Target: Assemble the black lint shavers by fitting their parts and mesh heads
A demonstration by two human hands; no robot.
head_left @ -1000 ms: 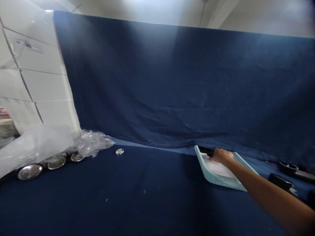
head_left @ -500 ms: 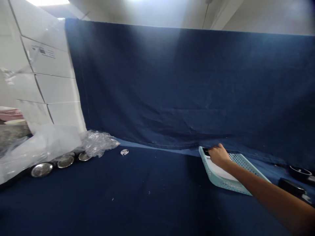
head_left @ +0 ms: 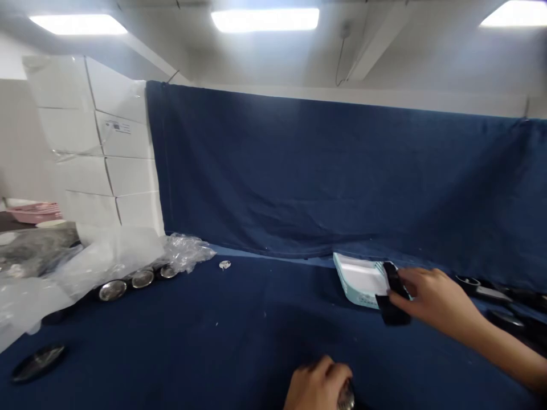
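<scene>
My right hand (head_left: 431,293) pinches a black strap (head_left: 393,296) at the right, its lower end bent and hanging in front of a light-blue perforated basket (head_left: 354,293). White sheets or flat white pieces (head_left: 363,274) lie in that basket. At the bottom edge my left hand (head_left: 318,384) is curled round a dark round lamp with a shiny face (head_left: 347,397); most of it is hidden by the fingers and the frame edge. Similar round lamps (head_left: 112,290) stand in a row at the left, partly under clear plastic wrap (head_left: 115,250).
White boxes (head_left: 85,154) are stacked at the back left. A blurred dark oval piece (head_left: 38,363) lies front left. A small white item (head_left: 224,265) rests on the blue cloth (head_left: 192,330). Black items (head_left: 504,319) lie at the far right, and a blue curtain (head_left: 320,182) hangs behind.
My right hand has lifted the black strap out of the basket and drawn it right and nearer. My left hand has come into view with the round lamp. The head view has tilted up.
</scene>
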